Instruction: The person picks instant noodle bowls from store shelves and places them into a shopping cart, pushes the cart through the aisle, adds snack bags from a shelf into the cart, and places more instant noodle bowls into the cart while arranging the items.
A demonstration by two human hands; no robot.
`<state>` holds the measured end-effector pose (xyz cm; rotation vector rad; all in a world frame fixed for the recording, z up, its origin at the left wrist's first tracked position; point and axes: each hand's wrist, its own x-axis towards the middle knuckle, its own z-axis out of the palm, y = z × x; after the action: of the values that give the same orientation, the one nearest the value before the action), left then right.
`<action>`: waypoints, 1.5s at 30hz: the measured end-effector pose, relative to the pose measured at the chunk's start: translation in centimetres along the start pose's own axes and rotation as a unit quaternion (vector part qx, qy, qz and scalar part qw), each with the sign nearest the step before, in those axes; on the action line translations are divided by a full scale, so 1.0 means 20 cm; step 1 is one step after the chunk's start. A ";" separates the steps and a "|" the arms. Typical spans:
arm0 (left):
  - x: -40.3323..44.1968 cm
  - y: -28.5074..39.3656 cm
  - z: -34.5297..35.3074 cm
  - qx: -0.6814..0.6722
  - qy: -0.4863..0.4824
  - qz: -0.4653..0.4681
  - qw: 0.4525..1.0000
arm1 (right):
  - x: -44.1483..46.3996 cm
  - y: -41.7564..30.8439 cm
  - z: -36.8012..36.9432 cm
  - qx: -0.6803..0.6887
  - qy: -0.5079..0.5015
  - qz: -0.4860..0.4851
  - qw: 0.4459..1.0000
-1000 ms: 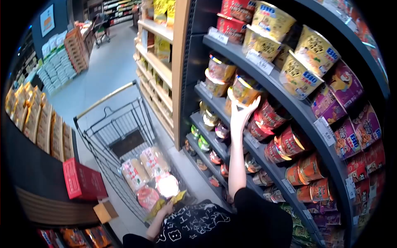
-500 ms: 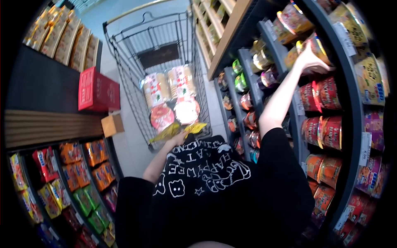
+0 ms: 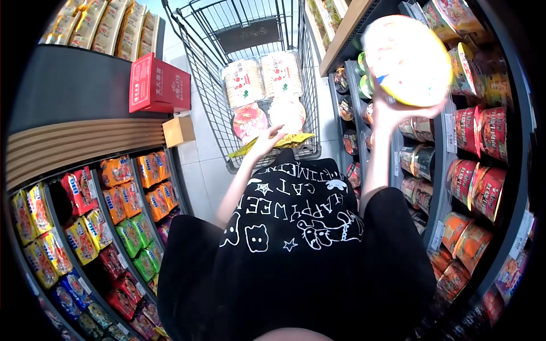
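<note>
My right hand (image 3: 405, 113) grips an instant noodle bowl (image 3: 408, 61) from below, raised in front of the right-hand shelf. Its lid is washed out by glare and its rim is yellow. My left hand (image 3: 268, 141) is over the near end of the shopping cart (image 3: 200, 91), fingers stretched out beside a yellow packet (image 3: 296, 138). Just past that hand, two round-lidded bowls lie in the cart, a red one (image 3: 249, 121) and a glare-whitened one (image 3: 288, 115). Behind them are two clear-wrapped packs of pale noodles (image 3: 243, 80).
Shelves of noodle bowls (image 3: 478, 184) rise on my right. To the left, a lower rack holds bagged noodles (image 3: 131, 236), below a dark counter with a red box (image 3: 159, 85). A small cardboard box (image 3: 179, 131) juts out by the aisle floor (image 3: 207, 187).
My right hand has drawn the noodle bowl off the shelf, leftward toward me. My left hand's fingers now extend above the yellow packet. The view has shifted, with the cart higher in it.
</note>
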<state>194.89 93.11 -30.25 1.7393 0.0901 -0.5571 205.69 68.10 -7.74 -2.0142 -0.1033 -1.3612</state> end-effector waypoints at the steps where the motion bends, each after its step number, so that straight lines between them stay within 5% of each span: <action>1: -0.02 0.14 -0.04 -0.053 -0.023 -0.022 0.998 | -0.16 -0.01 0.03 0.096 -0.049 0.072 0.992; 2: -0.03 0.25 -0.06 -0.182 -0.019 -0.054 0.982 | -0.27 -0.07 0.02 0.072 -0.129 0.125 0.981; 3: -0.03 0.32 -0.07 -0.308 -0.013 -0.084 0.948 | -0.34 -0.18 0.01 0.213 -0.184 0.285 0.916; 4: -0.03 0.37 -0.10 -0.362 -0.033 -0.083 0.928 | -0.48 -0.13 0.03 0.226 -0.244 0.238 0.912; 11: 0.01 0.24 -0.25 -0.467 -0.157 -0.092 0.865 | -0.90 -0.12 0.15 0.391 -0.394 0.355 0.752; 13: -0.01 0.23 -0.29 -0.519 -0.143 -0.127 0.833 | -0.98 -0.05 0.20 0.344 -0.459 0.319 0.754; 19: 0.02 0.20 -0.51 -0.466 -0.111 -0.174 0.860 | -0.93 -0.13 0.26 0.349 -0.505 0.295 0.732; 23: 0.07 0.22 -0.54 -0.305 0.004 -0.212 0.928 | -1.10 -0.01 0.33 0.258 -0.555 0.212 0.762; 28: 0.21 -0.10 -0.51 -0.358 0.163 -0.189 0.900 | -1.41 0.27 0.20 0.155 -0.614 0.112 0.766; 30: 0.23 -0.26 -0.51 -0.371 0.171 -0.210 0.888 | -1.35 0.26 0.10 0.076 -0.754 0.159 0.633; 35: 0.15 -0.41 -0.47 -0.440 0.136 -0.181 0.869 | -1.24 0.20 0.09 0.159 -0.730 0.229 0.625; 39: 0.07 -0.57 -0.43 -0.468 0.144 -0.153 0.859 | -1.21 0.25 0.08 0.190 -0.602 0.218 0.744; 41: 0.01 -0.61 -0.41 -0.513 0.206 -0.162 0.817 | -1.08 0.29 0.09 0.187 -0.482 0.268 0.813; 42: 0.01 -0.69 -0.42 -0.551 0.276 -0.189 0.764 | -0.98 0.33 0.10 0.173 -0.421 0.293 0.841; 43: 0.08 -1.04 -0.51 -0.659 0.218 -0.222 0.685 | -0.88 0.37 0.10 0.161 -0.360 0.316 0.863; 44: 0.03 -0.97 -0.49 -0.553 0.191 -0.178 0.791 | -0.62 0.30 0.06 0.129 -0.334 0.359 0.862; 45: -0.02 -0.87 -0.44 -0.504 0.237 -0.188 0.809 | -0.48 0.35 0.05 0.138 -0.258 0.276 0.916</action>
<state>191.26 105.75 -44.54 0.7494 0.9368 -0.2383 205.13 66.34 -19.44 -1.9077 0.0371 -0.4218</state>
